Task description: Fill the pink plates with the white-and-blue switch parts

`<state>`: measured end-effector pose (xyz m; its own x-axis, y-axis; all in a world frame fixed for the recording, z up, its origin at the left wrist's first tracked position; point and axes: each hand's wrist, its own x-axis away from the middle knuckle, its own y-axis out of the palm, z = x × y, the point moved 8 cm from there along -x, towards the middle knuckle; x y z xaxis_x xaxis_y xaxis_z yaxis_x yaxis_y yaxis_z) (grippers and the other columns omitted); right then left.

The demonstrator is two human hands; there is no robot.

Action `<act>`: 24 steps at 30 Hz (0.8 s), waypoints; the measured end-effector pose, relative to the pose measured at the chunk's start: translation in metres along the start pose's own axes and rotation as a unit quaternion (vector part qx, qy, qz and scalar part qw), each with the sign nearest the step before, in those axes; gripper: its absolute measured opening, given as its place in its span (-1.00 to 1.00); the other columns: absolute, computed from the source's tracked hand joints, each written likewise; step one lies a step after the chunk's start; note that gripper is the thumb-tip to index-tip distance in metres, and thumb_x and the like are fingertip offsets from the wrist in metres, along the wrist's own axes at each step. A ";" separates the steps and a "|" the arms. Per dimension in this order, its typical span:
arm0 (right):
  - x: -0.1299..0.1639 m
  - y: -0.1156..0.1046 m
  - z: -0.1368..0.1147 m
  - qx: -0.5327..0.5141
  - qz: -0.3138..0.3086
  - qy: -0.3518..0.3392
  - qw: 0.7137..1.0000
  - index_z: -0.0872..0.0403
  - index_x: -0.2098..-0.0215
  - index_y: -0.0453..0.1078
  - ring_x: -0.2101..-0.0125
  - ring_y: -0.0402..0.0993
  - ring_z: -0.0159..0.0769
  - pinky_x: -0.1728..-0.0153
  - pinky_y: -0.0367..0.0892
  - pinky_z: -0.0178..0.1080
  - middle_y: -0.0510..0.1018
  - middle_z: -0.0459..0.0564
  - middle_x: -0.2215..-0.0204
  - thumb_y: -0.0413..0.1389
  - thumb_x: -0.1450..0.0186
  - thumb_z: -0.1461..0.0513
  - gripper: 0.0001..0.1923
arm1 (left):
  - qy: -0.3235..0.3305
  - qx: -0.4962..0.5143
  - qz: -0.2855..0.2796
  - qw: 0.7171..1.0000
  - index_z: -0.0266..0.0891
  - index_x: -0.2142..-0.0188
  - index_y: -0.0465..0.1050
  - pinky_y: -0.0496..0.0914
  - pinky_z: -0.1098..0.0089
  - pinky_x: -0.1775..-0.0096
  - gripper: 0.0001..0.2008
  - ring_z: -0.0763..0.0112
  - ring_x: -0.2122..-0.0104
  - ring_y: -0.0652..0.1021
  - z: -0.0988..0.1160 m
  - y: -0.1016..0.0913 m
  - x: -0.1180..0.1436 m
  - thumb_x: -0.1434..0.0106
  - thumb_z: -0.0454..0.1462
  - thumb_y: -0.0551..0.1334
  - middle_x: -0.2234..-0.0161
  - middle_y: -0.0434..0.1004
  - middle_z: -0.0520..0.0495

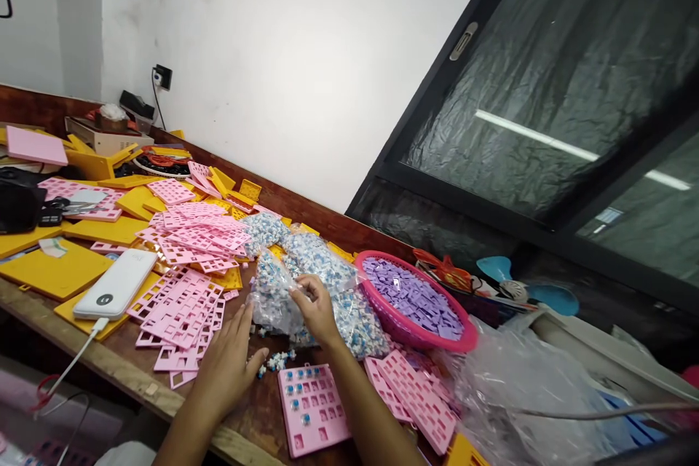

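Curls fingers of right hand [317, 309] narrowly at bag [273, 303], left of basket [461, 336]; cannot tell grip, bag's direction or long axis. Spreads left hand [232, 351] farther left. Faces white wall [317, 73] over wooden bench [251, 409].

Legible text, labels, brands, numbers and signs: none are showing. One white power bank [120, 279] is bearing a dark oval patch [103, 299] near its cable end, whose pale marking is appearing too small to read, and a faint mark [137, 258] toward the opposite end, likewise illegible. One pale scrap [53, 247], lying on a yellow panel [70, 273], is presenting greenish colouring but no readable characters.
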<state>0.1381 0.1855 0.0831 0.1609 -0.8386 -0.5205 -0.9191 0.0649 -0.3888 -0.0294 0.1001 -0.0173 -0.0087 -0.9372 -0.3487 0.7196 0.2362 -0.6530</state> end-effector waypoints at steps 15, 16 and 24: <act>-0.007 0.019 0.032 -0.039 -0.092 0.092 0.991 0.08 0.27 0.54 0.37 0.54 -0.15 0.30 0.43 -0.18 0.63 -0.04 0.40 0.28 -0.13 0.12 -0.75 | 0.033 -0.017 0.009 0.999 -0.19 -0.44 -0.01 0.29 0.04 -0.27 -0.28 0.06 -0.34 0.33 0.005 -0.002 0.000 -0.35 -0.20 0.17 -0.41 0.20 -0.24; -0.009 0.016 0.028 -0.042 -0.073 0.084 0.993 0.08 0.33 0.53 0.41 0.52 -0.17 0.33 0.42 -0.19 0.61 -0.05 0.45 0.24 -0.17 0.11 -0.79 | 0.030 -0.015 0.009 0.999 -0.20 -0.43 0.02 0.30 0.05 -0.27 -0.29 0.05 -0.32 0.35 0.006 -0.003 0.000 -0.35 -0.19 0.18 -0.39 0.24 -0.26; -0.007 -0.001 -0.016 -0.031 0.032 -0.034 0.998 0.03 0.20 0.49 0.03 0.52 -0.11 -0.07 0.36 -0.09 0.62 0.05 0.11 0.17 -0.27 0.19 -0.85 | 0.012 -0.015 -0.010 1.000 -0.21 -0.40 0.07 0.33 0.07 -0.19 -0.32 0.05 -0.22 0.44 0.012 -0.008 0.001 -0.35 -0.16 0.20 -0.27 0.41 -0.28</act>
<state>0.1323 0.1830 0.0992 0.1236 -0.7949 -0.5940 -0.9485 0.0813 -0.3061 -0.0270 0.0945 -0.0045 -0.0405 -0.9356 -0.3506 0.6981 0.2245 -0.6799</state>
